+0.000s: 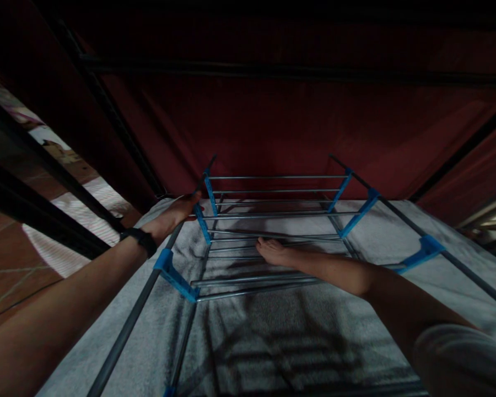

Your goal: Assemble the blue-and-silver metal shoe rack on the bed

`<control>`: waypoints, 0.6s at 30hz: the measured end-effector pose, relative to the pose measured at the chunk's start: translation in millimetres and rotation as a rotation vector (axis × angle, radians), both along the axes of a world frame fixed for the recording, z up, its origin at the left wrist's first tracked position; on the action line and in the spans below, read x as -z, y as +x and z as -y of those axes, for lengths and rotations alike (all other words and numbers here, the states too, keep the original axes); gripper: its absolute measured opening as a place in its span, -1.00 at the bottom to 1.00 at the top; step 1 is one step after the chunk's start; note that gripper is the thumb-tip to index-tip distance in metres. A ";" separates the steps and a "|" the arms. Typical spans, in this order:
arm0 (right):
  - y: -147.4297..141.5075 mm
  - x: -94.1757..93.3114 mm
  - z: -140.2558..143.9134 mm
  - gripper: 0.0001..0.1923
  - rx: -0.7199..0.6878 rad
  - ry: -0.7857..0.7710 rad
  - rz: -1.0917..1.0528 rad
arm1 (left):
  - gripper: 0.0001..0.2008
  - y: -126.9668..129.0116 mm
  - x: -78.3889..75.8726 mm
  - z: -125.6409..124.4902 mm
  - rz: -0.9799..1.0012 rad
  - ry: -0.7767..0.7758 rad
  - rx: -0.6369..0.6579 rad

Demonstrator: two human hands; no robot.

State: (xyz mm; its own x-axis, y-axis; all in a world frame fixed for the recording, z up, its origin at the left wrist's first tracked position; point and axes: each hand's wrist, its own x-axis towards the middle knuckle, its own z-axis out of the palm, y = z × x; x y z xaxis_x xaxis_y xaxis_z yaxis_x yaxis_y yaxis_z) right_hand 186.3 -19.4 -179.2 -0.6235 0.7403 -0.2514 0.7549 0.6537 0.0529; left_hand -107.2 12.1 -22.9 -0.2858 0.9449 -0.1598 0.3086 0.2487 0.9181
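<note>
Looking down from nearest to farthest, I see first my pale sleeve [458, 358] at the lower right and my bare left forearm at the lower left, both reaching out over a grey fabric shelf [273, 336] that lies under everything. Next comes the metal rack frame [268, 242], its thin silver rods running crosswise between dark side poles and joined by blue plastic connectors [176, 275]. My left hand [173, 216] (a black watch [143, 238] sits on that wrist) rests on the left side pole near a blue connector, fingers curled over it in a loose grip. My right hand [273, 252] lies farther in, among the middle rods, fingers bent down around one rod, though in this dim light I cannot tell how tightly they close. Beyond the rack hangs a dark red fabric wall [273, 121], crossed by a black bar [273, 71]. Tiled floor [8, 248] shows at far left.
</note>
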 end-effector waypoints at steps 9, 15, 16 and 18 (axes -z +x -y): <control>-8.5 -14.5 4.9 -0.59 -0.017 -0.010 -0.017 | -0.51 -9.0 4.1 -11.8 0.016 -0.061 0.048; 9.5 -66.1 19.6 -0.51 0.010 0.048 -0.238 | -0.57 -12.5 3.7 -20.1 0.047 -0.087 0.029; 12.4 -75.1 24.1 -0.53 0.010 0.062 -0.269 | -0.58 -13.0 4.5 -21.0 0.062 -0.092 0.016; 16.4 -92.4 32.9 -0.63 0.001 0.087 -0.325 | -0.61 -14.0 6.0 -21.8 0.051 -0.082 0.014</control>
